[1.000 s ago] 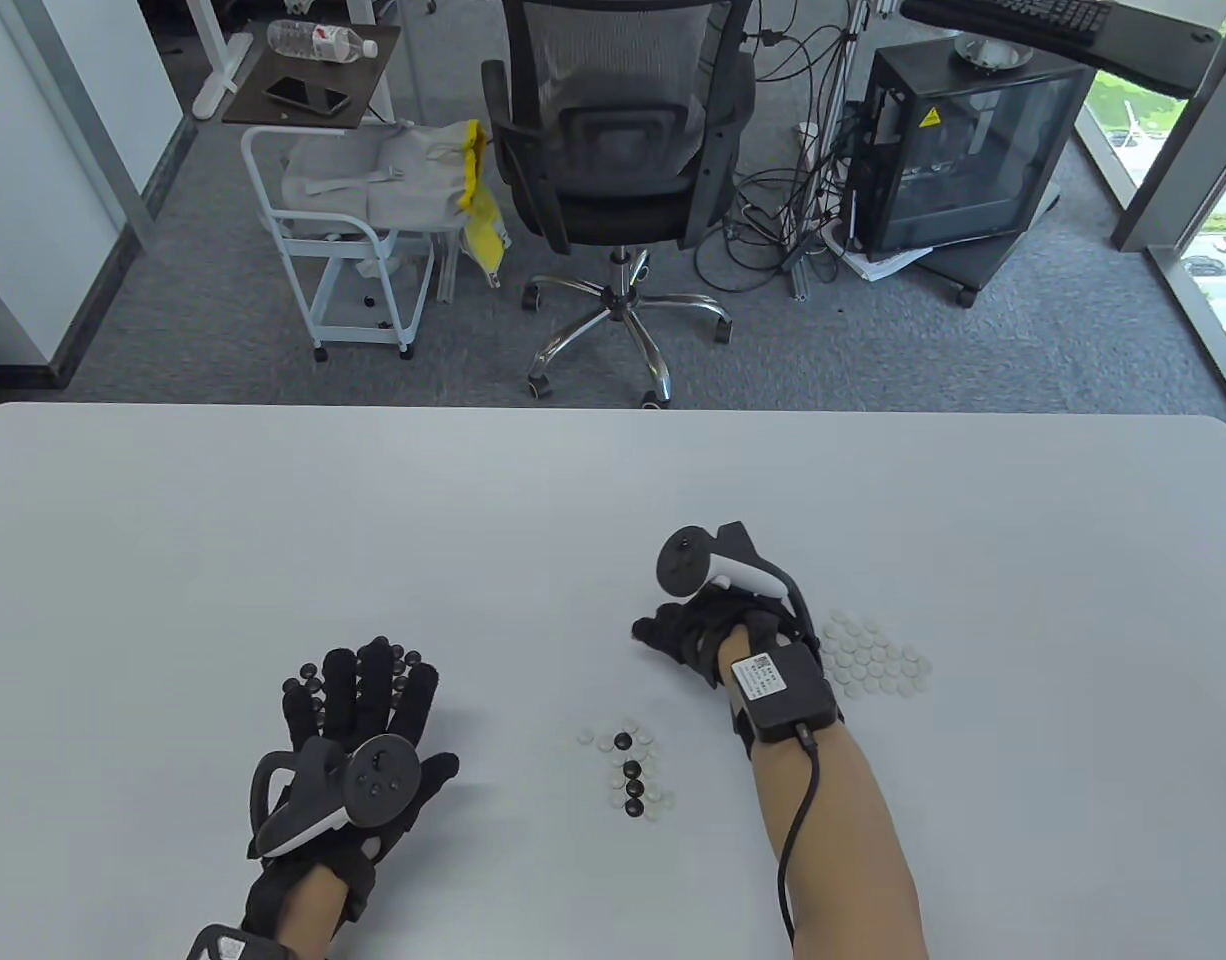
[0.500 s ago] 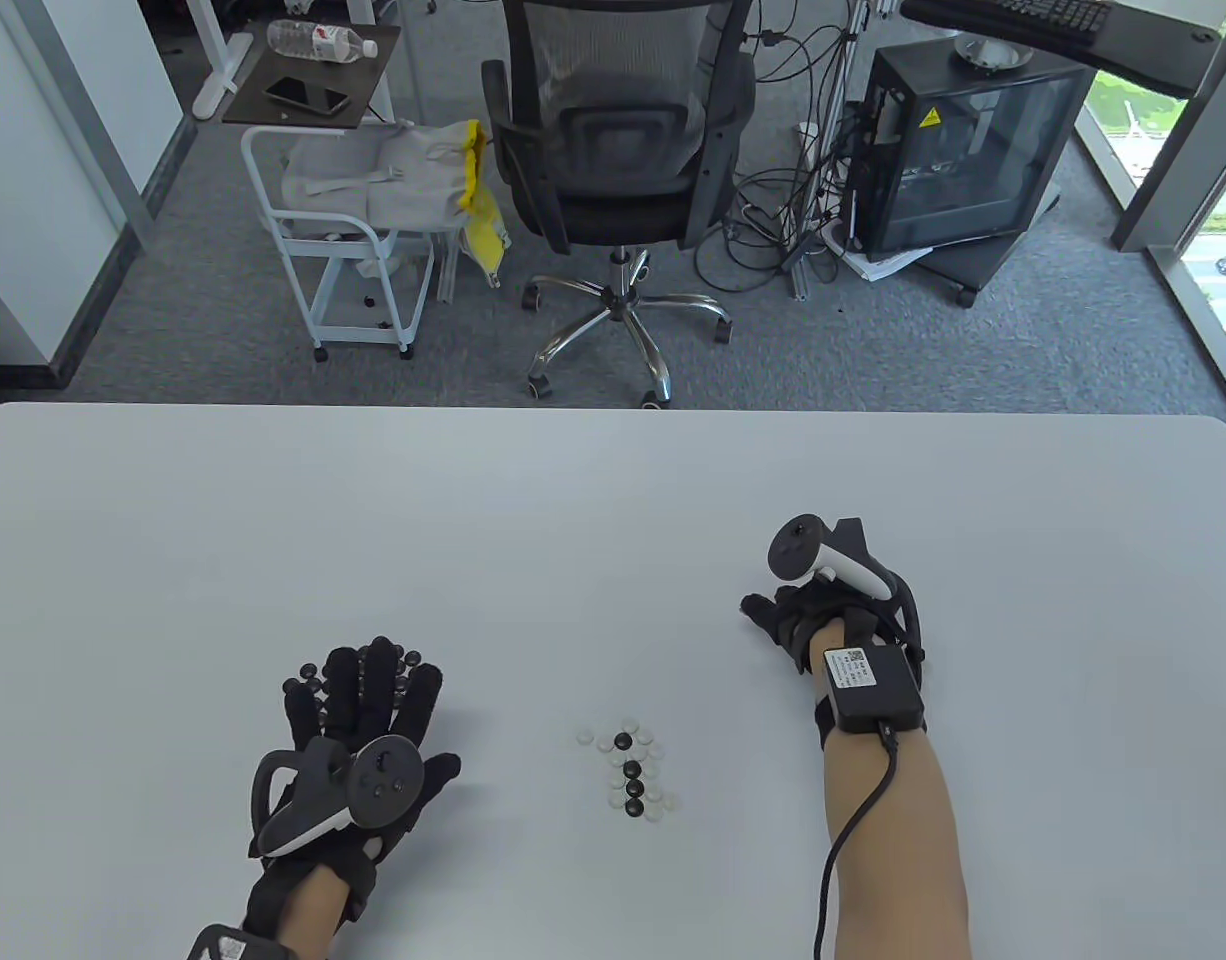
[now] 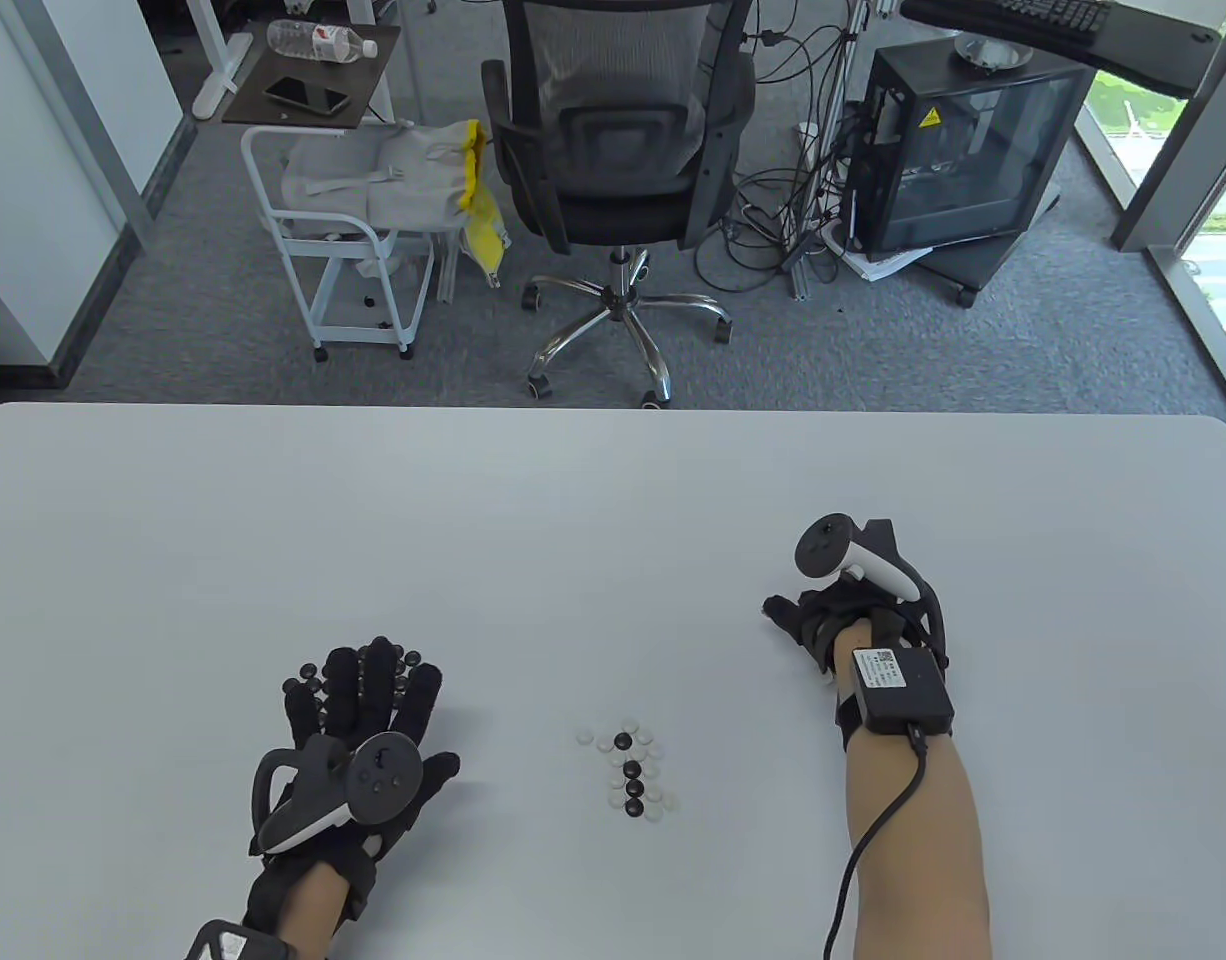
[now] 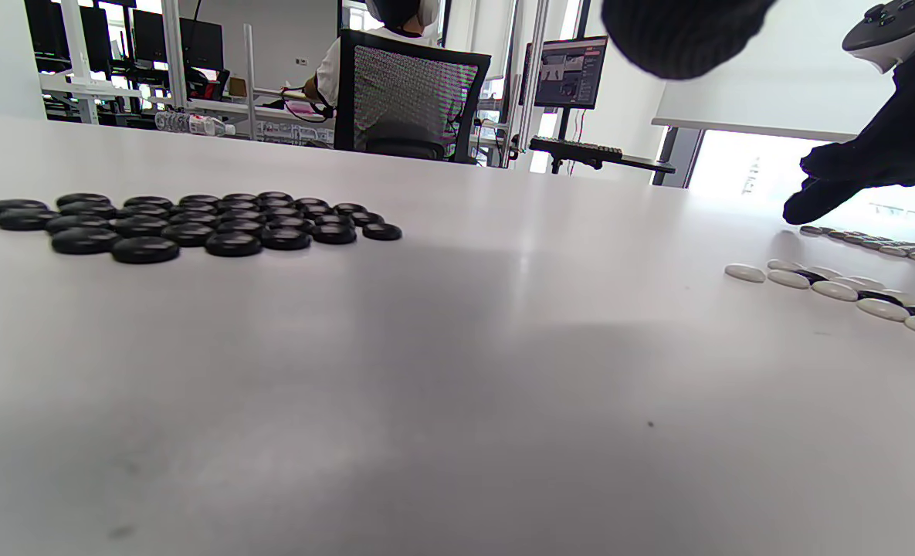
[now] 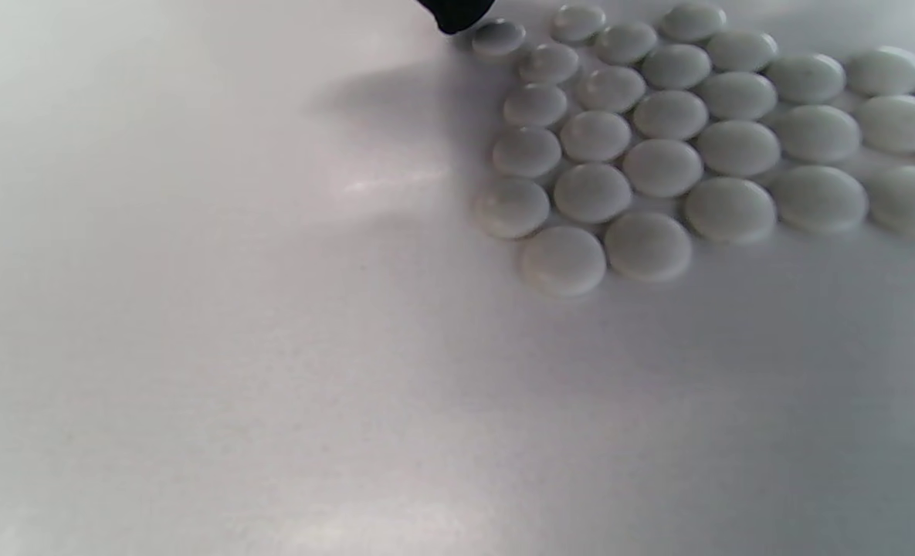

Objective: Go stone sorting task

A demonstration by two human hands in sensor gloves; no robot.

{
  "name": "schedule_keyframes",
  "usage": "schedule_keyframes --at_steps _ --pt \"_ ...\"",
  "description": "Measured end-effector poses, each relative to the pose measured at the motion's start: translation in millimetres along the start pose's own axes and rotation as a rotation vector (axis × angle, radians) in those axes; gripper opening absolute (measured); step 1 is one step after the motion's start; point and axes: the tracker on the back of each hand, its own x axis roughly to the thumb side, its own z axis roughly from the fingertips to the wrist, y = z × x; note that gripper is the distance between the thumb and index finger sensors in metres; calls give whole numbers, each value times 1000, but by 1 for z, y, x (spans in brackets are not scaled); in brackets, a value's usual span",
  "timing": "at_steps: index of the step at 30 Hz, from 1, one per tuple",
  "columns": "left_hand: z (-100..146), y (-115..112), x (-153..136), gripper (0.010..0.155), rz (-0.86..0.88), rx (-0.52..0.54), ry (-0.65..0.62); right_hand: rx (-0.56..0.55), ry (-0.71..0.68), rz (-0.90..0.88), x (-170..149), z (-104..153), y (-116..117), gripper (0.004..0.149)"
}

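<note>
Looking down from the table view, we see the white pile almost wholly hidden under the right hand point(image 3: 823, 620); only the right wrist view shows the white stones point(image 5: 665, 131) packed flat, with one fingertip point(image 5: 457, 14) just beside the pile's far stone. We cannot tell whether that hand pinches a stone, since its fingers are out of sight beneath the tracker. Our left hand point(image 3: 358, 720) lies flat with fingers spread over the black stones point(image 4: 187, 224), which peek out around the fingertips in the table view. Between the hands sits a small mixed cluster point(image 3: 628, 770) of black and white stones, cut off at the edge of the left wrist view. All lie on a white table point(image 3: 573, 520). Beyond it we note grey carpet, an office chair point(image 3: 613, 150), a white cart point(image 3: 343, 250) and a dark cabinet point(image 3: 958, 150).
</note>
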Motion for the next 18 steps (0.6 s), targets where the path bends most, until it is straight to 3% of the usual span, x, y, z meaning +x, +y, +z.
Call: schedule_keyframes --at_steps 9,12,18 --pt "0 0 -1 81 6 0 6 63 -239 198 66 26 2 70" --pt "0 0 -1 81 7 3 6 126 -416 217 99 40 17 69" --pt "1 1 -3 81 14 6 8 197 -641 335 152 61 55 67"
